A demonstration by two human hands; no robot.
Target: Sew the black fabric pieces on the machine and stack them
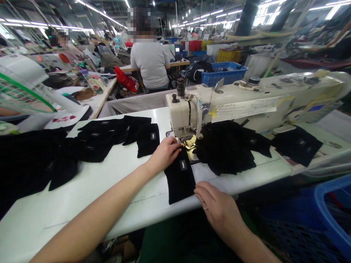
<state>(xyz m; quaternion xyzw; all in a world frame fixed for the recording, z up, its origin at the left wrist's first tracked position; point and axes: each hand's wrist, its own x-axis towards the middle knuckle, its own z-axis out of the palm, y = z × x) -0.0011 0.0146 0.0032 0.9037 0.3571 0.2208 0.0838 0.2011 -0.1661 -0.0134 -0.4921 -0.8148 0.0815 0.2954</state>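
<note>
A black fabric piece [179, 182] with a small label [183, 165] lies on the white sewing table, its far end at the lit presser foot [189, 143] of a sewing machine [179, 113]. My left hand [166, 151] is closed on the piece's far left edge, fingertips close beside the presser foot. Near the table's front edge, my right hand [215, 202] pinches the right side of the same piece, fingers together. The fingertips' undersides are hidden. Right of the needle area rests a heap of black fabric pieces [227, 149].
More labelled black pieces [94, 135] lie at the left, beside a larger dark pile [27, 157]. A fan [24, 86] stands far left. A blue basket [323, 204] is low at the right. Ahead, a person in a white shirt [150, 62] sits near a blue crate [223, 73].
</note>
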